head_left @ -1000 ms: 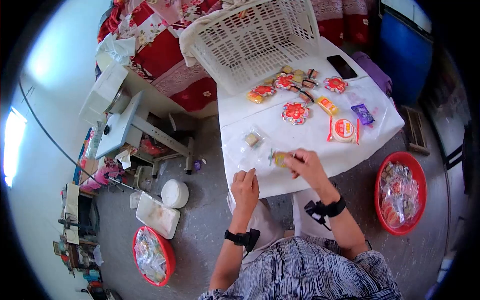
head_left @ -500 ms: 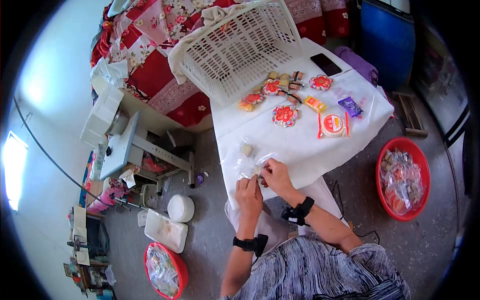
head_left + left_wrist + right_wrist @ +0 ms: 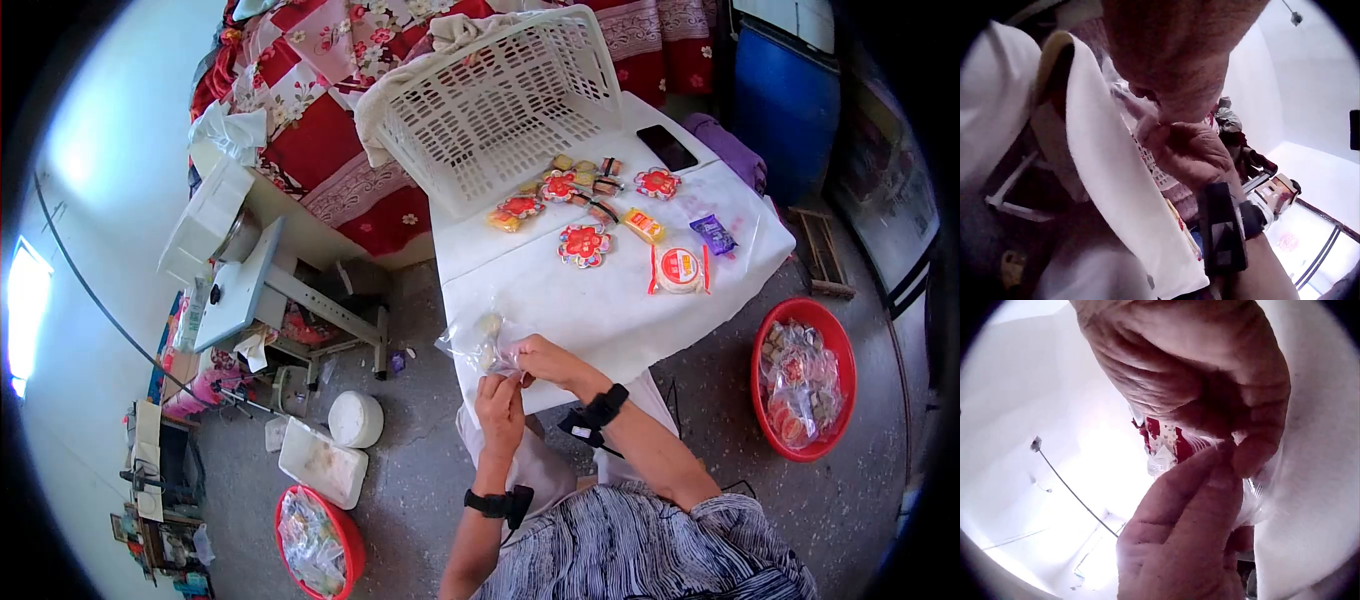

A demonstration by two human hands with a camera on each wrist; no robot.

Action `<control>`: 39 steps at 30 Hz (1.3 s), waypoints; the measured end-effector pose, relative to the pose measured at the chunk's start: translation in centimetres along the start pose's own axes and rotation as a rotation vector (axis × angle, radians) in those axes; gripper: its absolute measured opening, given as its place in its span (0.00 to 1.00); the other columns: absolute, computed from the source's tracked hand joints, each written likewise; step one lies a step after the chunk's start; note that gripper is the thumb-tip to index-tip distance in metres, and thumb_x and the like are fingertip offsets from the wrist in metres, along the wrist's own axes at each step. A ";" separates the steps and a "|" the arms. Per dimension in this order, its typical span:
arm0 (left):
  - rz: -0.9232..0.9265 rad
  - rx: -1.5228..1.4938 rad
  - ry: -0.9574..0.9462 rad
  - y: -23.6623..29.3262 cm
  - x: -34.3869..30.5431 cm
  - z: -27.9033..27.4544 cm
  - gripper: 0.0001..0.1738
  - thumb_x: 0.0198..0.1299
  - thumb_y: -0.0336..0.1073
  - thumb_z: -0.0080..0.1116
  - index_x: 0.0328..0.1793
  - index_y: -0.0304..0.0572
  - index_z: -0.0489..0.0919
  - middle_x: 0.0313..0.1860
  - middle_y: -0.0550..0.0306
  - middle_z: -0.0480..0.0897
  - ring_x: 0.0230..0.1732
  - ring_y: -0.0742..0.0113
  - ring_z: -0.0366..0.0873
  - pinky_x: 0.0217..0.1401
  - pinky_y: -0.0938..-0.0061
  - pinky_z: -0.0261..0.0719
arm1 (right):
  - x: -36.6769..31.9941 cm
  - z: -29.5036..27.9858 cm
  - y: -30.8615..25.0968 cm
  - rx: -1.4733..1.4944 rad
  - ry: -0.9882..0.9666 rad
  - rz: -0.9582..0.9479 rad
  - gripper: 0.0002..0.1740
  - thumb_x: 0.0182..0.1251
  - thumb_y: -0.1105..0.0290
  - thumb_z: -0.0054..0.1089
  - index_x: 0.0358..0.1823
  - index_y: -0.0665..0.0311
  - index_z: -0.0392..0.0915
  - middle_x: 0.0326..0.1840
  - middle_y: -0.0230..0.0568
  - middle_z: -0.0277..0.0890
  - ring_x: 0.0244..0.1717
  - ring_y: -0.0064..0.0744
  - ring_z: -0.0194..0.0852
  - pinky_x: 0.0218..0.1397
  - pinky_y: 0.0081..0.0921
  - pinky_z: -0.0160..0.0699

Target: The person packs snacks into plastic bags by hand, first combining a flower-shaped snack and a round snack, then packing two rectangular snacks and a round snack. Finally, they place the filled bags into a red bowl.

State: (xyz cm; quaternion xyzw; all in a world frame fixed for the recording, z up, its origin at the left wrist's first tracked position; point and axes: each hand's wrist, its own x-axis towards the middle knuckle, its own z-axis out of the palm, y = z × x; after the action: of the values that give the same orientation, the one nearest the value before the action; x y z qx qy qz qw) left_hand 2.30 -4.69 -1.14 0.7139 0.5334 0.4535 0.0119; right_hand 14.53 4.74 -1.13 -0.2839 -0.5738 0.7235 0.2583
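At the near left edge of the white-covered table (image 3: 600,320) lies a clear plastic bag (image 3: 462,340) holding pale, small snack pieces. My left hand (image 3: 498,412) pinches the near end of the bag between thumb and fingers. Beside it, my right hand (image 3: 552,362) has its fingertips on the same end, bent and pinching the film. In the right wrist view, the thumbs and fingertips of both hands meet over the crinkled film (image 3: 1254,509). The left wrist view shows the right hand (image 3: 1188,150) behind the left.
Flower-shaped red packets (image 3: 584,246), a yellow packet (image 3: 643,226), a round cracker packet (image 3: 680,270) and a purple packet (image 3: 713,235) lie farther back. Behind them stands a tipped white basket (image 3: 500,110), with a phone (image 3: 667,148) to its right. Red basins (image 3: 848,380) of bagged snacks flank the table.
My right hand, earlier holding a small yellow-and-green packet apart from the bag, has moved left to the bag's near end beside my left hand. That packet no longer shows in its fingers.
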 end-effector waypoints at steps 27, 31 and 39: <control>-0.034 0.120 0.059 1.7 0.5 2.4 0.15 0.50 0.19 0.55 0.46 0.33 0.80 0.31 0.47 0.75 0.34 0.49 0.73 0.36 0.59 0.72 | -1.8 -1.1 1.1 -1.248 0.307 -0.426 0.12 0.44 0.79 0.56 0.35 0.72 0.78 0.46 0.52 0.75 0.50 0.52 0.71 0.52 0.40 0.74; -0.048 0.182 0.079 0.6 0.6 2.3 0.17 0.49 0.19 0.55 0.48 0.33 0.81 0.29 0.48 0.74 0.32 0.50 0.72 0.35 0.59 0.71 | -1.9 -1.1 2.4 -1.226 0.399 -0.660 0.08 0.47 0.76 0.56 0.31 0.70 0.79 0.48 0.49 0.76 0.53 0.51 0.70 0.53 0.40 0.74; -0.051 0.229 -0.252 -1.3 -0.2 3.7 0.28 0.45 0.23 0.55 0.58 0.37 0.75 0.32 0.49 0.75 0.35 0.48 0.74 0.36 0.56 0.74 | -7.0 -4.7 -4.9 -0.905 -0.003 -0.093 0.18 0.61 0.58 0.58 0.46 0.62 0.80 0.37 0.50 0.80 0.39 0.46 0.81 0.46 0.38 0.78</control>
State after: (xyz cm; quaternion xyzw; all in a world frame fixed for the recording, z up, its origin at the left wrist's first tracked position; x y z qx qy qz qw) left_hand 3.72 -2.54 -4.08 0.7481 0.5938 0.2961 0.0086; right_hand 22.98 4.08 3.58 -0.3412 -0.8447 0.3881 0.1396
